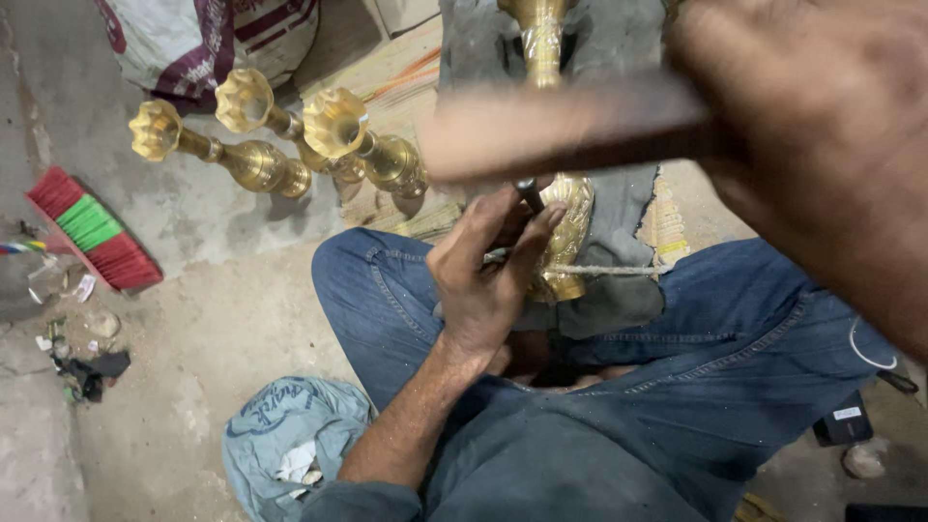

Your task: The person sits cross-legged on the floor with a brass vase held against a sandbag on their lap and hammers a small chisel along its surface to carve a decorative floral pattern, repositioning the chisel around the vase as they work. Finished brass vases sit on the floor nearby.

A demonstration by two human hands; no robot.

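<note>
My left hand (488,266) pinches a thin dark metal punch (529,193) against a brass lamp stand (561,227) lying on a grey cloth (619,222) over my lap. A cord (619,270) crosses the brass piece near its lower end. My right hand (822,135) is raised close to the camera, gripping a blurred wooden hammer handle (561,121) that stretches left above the punch. The hammer's head is out of view.
Three finished brass lamp stands (280,140) lie on the concrete floor at upper left, before a printed sack (213,39). A red and green broom head (92,232) lies at left. A blue cloth bag (290,435) sits by my knee. Small debris litters the left edge.
</note>
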